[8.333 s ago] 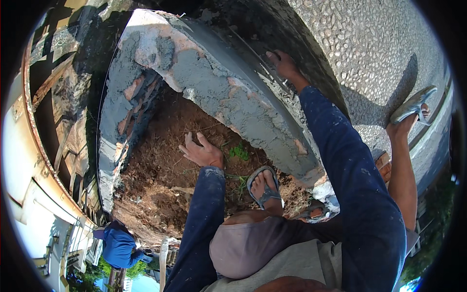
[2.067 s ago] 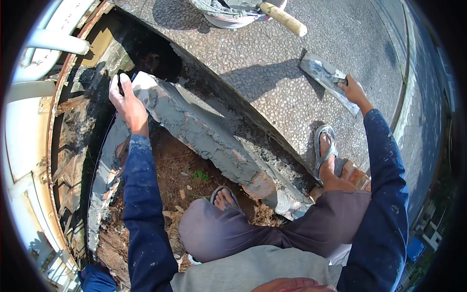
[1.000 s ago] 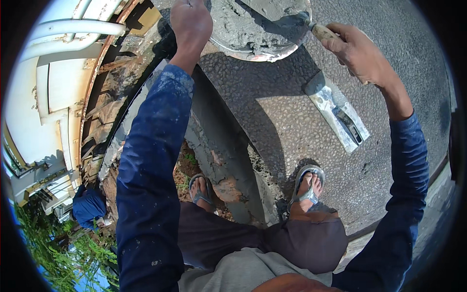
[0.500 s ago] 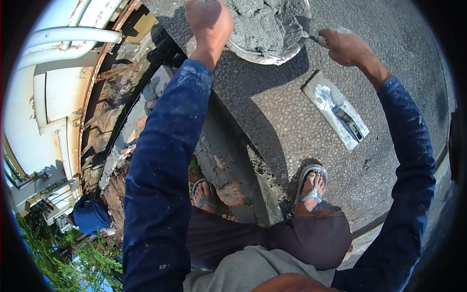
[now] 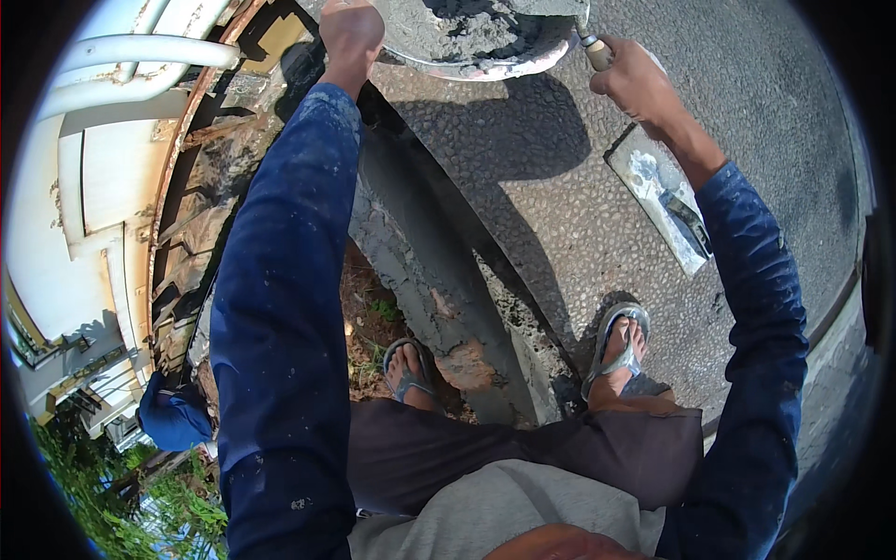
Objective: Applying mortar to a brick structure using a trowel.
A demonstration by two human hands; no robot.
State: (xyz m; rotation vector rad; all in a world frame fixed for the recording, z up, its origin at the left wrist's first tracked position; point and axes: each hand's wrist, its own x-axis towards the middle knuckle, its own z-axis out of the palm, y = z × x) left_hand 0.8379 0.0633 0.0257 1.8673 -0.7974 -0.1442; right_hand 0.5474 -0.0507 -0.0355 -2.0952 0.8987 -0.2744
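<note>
Apart, right hand (image 5: 637, 79) tight around trowel (image 5: 596, 54), axis aslant up-left; left hand (image 5: 353, 33) (grip unclear) near bucket (image 5: 485, 71).

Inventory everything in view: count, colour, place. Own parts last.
Round mortar-filled basin: 1, whitish, top centre
Wooden-handled trowel: 1, pale handle, basin's right edge
Pebbled paving: 1, grey, centre and right
Flat rectangular float: 1, grey-white, on paving
Mortar-coated masonry wall: 1, grey, centre
Loose soil: 1 patch, brown, left of wall
Leafy foliage: uncounted, green, lower left
Curved pipes: 2+, white, upper left
Rust-stained panels: several, white, left
Co-worker: 1, blue clothing, lower left
Sleeves: 2, navy, both sides
Trousers: 1, brown, bottom
Shirt: 1, grey, bottom
Sandalled feet: 2, greyish footwear, centre
Left hand: 1, bare, left of basin
Right hand: 1, bare, gripping trowel
</note>
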